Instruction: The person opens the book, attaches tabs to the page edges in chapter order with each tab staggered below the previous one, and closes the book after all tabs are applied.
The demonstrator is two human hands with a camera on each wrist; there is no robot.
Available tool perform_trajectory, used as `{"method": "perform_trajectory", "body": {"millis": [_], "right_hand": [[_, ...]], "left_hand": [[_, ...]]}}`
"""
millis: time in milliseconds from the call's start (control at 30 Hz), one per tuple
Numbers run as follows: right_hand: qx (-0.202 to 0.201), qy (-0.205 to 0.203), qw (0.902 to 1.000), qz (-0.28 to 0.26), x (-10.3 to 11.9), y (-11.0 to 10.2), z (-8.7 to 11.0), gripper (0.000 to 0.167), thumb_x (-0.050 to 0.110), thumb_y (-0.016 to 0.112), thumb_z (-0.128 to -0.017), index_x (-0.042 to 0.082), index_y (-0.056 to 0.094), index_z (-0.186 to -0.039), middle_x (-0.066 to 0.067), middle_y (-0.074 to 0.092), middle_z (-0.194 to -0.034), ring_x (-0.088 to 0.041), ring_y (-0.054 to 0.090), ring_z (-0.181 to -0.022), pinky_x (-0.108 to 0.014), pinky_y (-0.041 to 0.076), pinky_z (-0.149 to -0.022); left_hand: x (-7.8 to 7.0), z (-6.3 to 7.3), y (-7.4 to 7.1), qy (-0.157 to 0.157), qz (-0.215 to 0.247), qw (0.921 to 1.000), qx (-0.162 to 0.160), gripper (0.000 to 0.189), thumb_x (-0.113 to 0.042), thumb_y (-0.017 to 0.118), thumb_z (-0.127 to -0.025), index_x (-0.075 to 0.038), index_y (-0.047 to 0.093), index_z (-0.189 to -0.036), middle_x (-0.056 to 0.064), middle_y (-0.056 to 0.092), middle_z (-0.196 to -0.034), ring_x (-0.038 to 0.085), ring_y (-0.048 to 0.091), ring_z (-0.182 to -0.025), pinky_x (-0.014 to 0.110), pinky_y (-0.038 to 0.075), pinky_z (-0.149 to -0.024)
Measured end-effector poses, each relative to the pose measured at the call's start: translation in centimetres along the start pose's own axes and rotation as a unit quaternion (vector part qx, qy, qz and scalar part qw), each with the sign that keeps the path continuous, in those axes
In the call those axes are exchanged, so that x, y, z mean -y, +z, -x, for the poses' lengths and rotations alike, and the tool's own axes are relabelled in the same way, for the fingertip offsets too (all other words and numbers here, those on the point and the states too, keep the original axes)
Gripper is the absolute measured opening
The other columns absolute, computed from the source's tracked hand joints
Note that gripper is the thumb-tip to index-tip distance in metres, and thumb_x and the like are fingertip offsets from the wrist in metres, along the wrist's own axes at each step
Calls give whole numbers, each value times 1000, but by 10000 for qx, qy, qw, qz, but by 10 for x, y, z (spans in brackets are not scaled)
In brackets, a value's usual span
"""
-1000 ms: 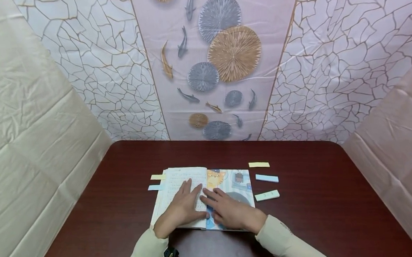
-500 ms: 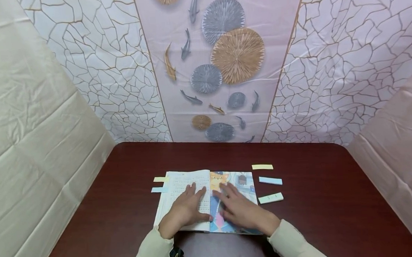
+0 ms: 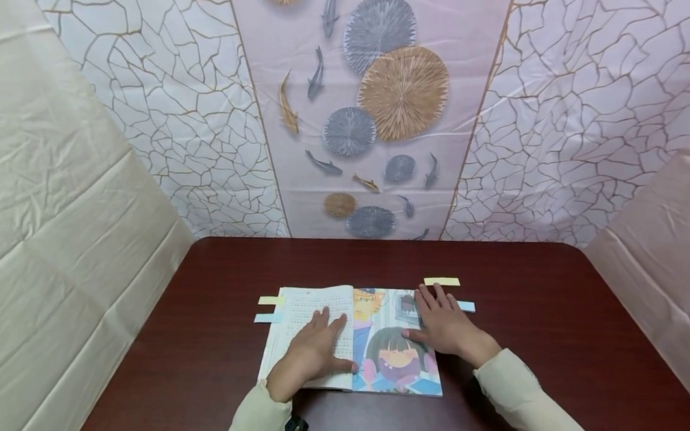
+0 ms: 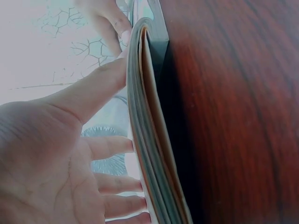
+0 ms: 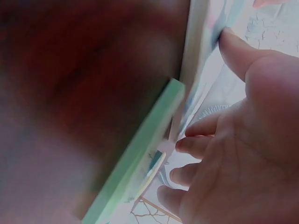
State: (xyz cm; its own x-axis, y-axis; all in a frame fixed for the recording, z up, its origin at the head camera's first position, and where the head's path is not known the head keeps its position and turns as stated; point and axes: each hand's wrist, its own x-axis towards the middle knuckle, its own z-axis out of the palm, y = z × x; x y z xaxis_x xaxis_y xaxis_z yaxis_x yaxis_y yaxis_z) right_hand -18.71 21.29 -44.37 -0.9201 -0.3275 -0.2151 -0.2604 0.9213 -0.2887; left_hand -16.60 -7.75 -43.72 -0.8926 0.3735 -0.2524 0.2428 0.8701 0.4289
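An open book (image 3: 396, 362) lies on the table, text on its left page and a cartoon picture on its right page. My left hand (image 3: 314, 350) rests spread on the text page, its fingertips on the paper and the thumb near the fold, as the left wrist view shows beside the page edges. My right hand (image 3: 447, 324) reaches over the book's right edge with straight fingers, its thumb over the picture. It partly covers a blue sticky-note pad (image 3: 467, 307) and hides the green sticky-note pad (image 5: 135, 154) in the head view. Neither hand grips anything.
A yellow sticky-note pad (image 3: 442, 281) lies beyond the right fingertips. One yellow tab (image 3: 270, 301) and one blue tab (image 3: 265, 318) stick out from the book's left edge. The dark table (image 3: 562, 334) meets patterned cloth at the back and plain cloth at both sides.
My right hand has moved right, from near the fold across the picture page to the book's right edge, uncovering the picture and covering the green pad. My left hand stays on the text page.
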Motion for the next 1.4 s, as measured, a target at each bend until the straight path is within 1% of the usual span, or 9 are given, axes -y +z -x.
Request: {"method": "perform_trajectory", "body": {"millis": [400, 567, 667, 800, 933, 1067, 1233, 1333, 1400], "right_hand": [[78, 62, 9991, 404, 12, 1, 6, 83, 46, 58, -108, -4, 25, -165, -26, 14, -173, -51, 4, -159, -70, 8, -124], [-465, -346, 9974, 432, 8, 11, 4, 72, 42, 60, -107, 2, 37, -163, -29, 28, -167, -56, 20, -154, -68, 21, -122], [-922, -449, 9947, 123, 15, 9, 8, 66, 36, 69, -104, 3, 48, -157, -29, 53, -135, -44, 51, -120, -53, 47, -99], [-1326, -89, 9857, -1032, 19, 6, 11, 74, 27, 78, -98, 10, 44, -161, -18, 55, -108, -23, 49, -85, -37, 46, -70], [-1744, 126, 9523, -2500, 20, 2, 13, 87, 16, 80, -96, 13, 30, -167, -20, 54, -116, -20, 49, -79, -34, 44, -69], [-1952, 403, 8957, -3974, 24, 1, 17, 87, 11, 74, -100, 21, 22, -170, -16, 51, -120, -22, 46, -81, -30, 43, -71], [-1988, 627, 8253, -5249, 33, 2, 25, 62, 26, 50, -114, 26, 22, -169, -18, 50, -149, -31, 56, -129, -50, 44, -109], [-1858, 521, 8104, -5532, 40, 5, 29, 51, 30, 39, -117, 18, 32, -166, -17, 36, -166, -38, 36, -151, -63, 31, -119], [-1733, 321, 8206, -5437, 44, 9, 30, 48, 27, 38, -117, 13, 40, -162, -18, 36, -167, -40, 39, -149, -62, 35, -117]], "left_hand": [[2, 3, 0, 104, -36, 9999, -32, 99, -49, 90, -83, -13, 42, -163, 25, 23, -171, 43, 21, -159, 57, 29, -124], [2, 4, 0, 56, -17, 10000, -64, 99, -47, 90, -83, -12, 43, -162, 26, 24, -171, 43, 22, -159, 57, 30, -124], [3, 4, 0, 50, 15, 10000, -48, 98, -47, 90, -83, -12, 43, -162, 26, 23, -171, 43, 21, -159, 57, 29, -124], [3, 4, -1, 91, 9, 10000, -38, 99, -47, 89, -84, -12, 42, -163, 26, 22, -171, 43, 21, -159, 57, 28, -124], [3, 5, -1, 115, -12, 9999, -35, 99, -48, 89, -84, -12, 42, -163, 26, 22, -171, 43, 21, -159, 57, 29, -124], [3, 5, -1, 132, 0, 9999, -32, 99, -48, 89, -84, -12, 42, -163, 26, 22, -171, 43, 20, -159, 57, 29, -124], [1, 3, 2, 81, 49, 9999, -57, 99, -45, 89, -84, -10, 40, -163, 27, 21, -171, 44, 19, -159, 56, 26, -125], [-1, 2, 4, 67, 156, 9998, -88, 101, -41, 91, -84, -11, 38, -164, 29, 20, -171, 46, 18, -159, 57, 24, -126], [-3, 2, 4, 109, 222, 9997, -92, 100, -38, 91, -84, -15, 37, -164, 32, 19, -170, 48, 18, -158, 58, 24, -126]]}}
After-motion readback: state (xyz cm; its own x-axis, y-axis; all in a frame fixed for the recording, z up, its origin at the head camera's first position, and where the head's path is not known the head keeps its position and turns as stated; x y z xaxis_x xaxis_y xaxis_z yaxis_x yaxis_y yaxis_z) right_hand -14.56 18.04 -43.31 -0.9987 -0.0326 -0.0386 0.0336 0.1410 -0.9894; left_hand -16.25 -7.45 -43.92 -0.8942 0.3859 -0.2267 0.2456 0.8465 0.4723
